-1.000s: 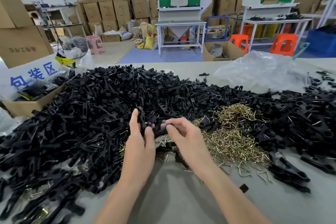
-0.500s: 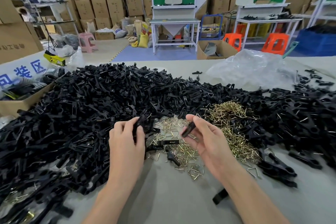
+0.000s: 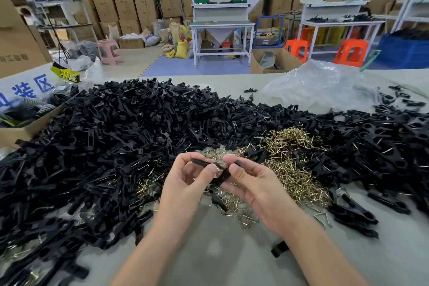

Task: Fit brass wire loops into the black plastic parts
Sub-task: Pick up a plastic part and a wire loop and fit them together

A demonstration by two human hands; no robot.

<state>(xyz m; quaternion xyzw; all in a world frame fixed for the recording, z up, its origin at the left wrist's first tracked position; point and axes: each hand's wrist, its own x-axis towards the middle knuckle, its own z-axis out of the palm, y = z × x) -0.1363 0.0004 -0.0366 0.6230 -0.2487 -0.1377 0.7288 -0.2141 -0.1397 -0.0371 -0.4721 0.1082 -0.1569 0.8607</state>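
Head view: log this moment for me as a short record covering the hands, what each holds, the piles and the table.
left hand: pinches a black plastic part between thumb and fingers
right hand: pinches a second black part, which meets the first between the hands
loop in hands: cannot tell
brass wire loops: loose heap behind and right of the hands
black parts pile: wide heap either side of the loops
table: grey, carries both heaps
clear plastic bag: far right, crumpled

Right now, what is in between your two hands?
In the head view, black plastic parts bridge the gap, pinched by the left hand and the right hand. Under them lie brass wire loops on the table.
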